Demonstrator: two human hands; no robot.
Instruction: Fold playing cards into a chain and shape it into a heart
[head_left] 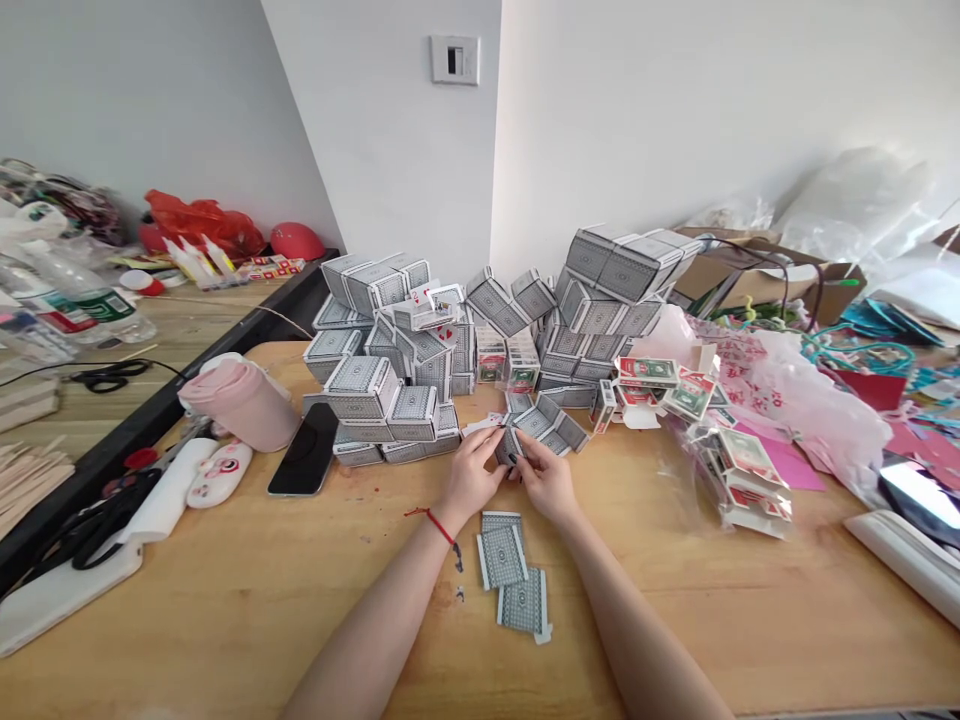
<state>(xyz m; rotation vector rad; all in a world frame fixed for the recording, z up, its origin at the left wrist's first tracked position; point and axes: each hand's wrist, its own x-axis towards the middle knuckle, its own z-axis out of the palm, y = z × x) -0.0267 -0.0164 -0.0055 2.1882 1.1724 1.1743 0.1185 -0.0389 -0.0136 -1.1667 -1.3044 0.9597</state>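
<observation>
Both of my hands meet at the middle of the table around a grey-patterned folded playing card (507, 448). My left hand (471, 472), with a red string on its wrist, pinches the card's left side. On the other side, the fingers of my right hand (541, 476) are closed on the same card. Just beyond my fingertips lies an opened-out piece of joined folded cards (553, 425). Closer to me, between my forearms, are several loose folded cards (523, 602), partly overlapping. Parts of the held card are hidden by my fingers.
Stacks of folded-card boxes stand at the left (364, 390) and right (622, 265). A black phone (302, 452) and pink cup (244, 400) are on the left. Opened card packets (750, 475) and a plastic bag (795, 380) lie right. Scissors (97, 520) rest at far left.
</observation>
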